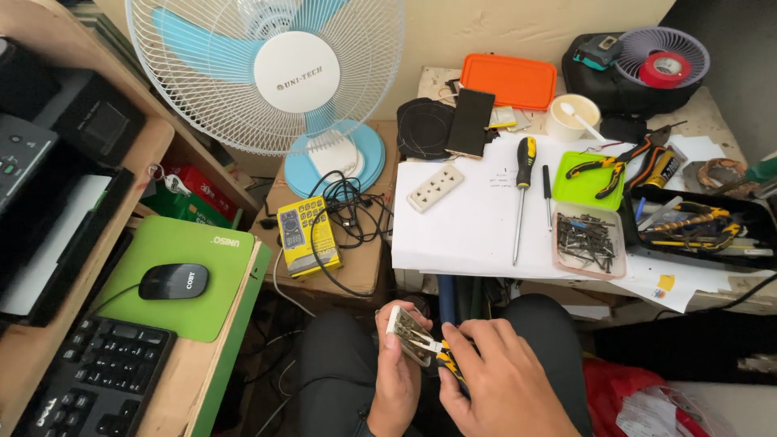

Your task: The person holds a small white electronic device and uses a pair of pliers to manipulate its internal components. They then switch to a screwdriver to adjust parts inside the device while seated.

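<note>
White plastic socket piece (407,333) sits low in view at six o'clock, over the lap, pinched in the closed left hand (398,374). At its four o'clock, the right hand (503,379) is wrapped around yellow-handled pliers (447,359), tip on the socket's inside. Seemingly the contacts are being worked; steady, small force is needed.

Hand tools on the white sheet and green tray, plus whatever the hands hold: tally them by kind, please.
Screwdrivers: 2, large screwdriver and thin screwdriver
Pliers: 1, pliers across the green tray
Held: 2, socket plate in the left hand, yellow-handled tool in the right hand
Total: 5
</note>
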